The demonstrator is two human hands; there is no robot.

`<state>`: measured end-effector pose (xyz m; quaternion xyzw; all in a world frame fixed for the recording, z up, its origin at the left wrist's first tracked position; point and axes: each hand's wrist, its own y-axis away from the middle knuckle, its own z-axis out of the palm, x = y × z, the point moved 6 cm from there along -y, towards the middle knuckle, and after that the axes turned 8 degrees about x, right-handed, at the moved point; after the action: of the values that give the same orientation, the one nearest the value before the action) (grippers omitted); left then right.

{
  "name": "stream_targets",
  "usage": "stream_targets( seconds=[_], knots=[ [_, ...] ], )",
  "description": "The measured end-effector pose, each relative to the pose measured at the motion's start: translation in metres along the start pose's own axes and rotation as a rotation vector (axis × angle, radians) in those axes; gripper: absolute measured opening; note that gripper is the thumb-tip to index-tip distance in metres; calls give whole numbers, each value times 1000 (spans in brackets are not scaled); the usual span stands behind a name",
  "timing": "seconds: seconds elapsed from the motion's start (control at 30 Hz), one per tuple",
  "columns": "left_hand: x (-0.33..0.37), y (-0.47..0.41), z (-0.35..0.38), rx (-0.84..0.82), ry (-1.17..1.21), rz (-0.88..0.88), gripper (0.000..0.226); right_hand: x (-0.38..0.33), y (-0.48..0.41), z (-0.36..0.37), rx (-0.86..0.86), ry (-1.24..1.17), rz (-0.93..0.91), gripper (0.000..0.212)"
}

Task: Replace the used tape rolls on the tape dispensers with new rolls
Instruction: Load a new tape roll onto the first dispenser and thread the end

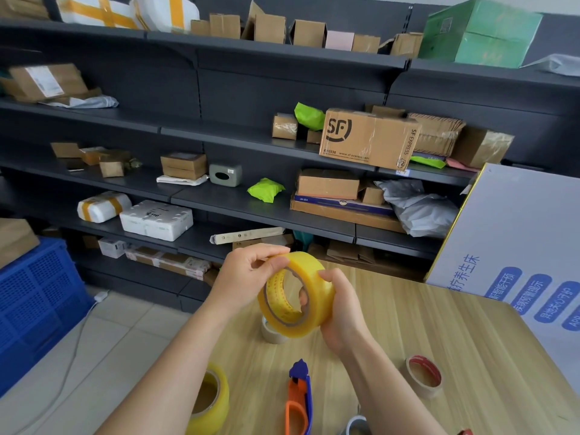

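Dispenser [299, 400] lies nearest on table [470, 356]. We hold new yellow roll [296, 293] above it, left hand [248, 271] pinching its rim, right hand [342, 309] cupping. Stiff, slick; grip the core.

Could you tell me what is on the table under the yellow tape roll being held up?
A nearly used-up tape roll stands on the table below the held yellow roll; its top is covered.

Tape roll [296, 293] held above table [470, 356] at frame centre, left hand [248, 274] on its left, right hand [342, 309] on its right. Dispenser [299, 400] on table below it. Second roll [210, 400] lower left, near-empty core [423, 376] lower right. Shelving [251, 202] behind.
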<state>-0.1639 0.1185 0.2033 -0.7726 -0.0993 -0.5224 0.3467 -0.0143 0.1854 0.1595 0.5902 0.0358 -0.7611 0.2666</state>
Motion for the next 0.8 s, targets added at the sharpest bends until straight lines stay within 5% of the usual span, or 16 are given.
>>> stream_targets(
  seconds=[0.37,0.6,0.8],
  knots=[
    [18,0,1,69,40,143,19,-4,3,7,-141,-111,24,30],
    [-6,-4,-4,91,-7,-58,13,-14,16,21,-487,-94,-61,33],
    [-7,-1,-4,41,-170,-183,38,-9,15,16,-432,-113,-33,38]
  ],
)
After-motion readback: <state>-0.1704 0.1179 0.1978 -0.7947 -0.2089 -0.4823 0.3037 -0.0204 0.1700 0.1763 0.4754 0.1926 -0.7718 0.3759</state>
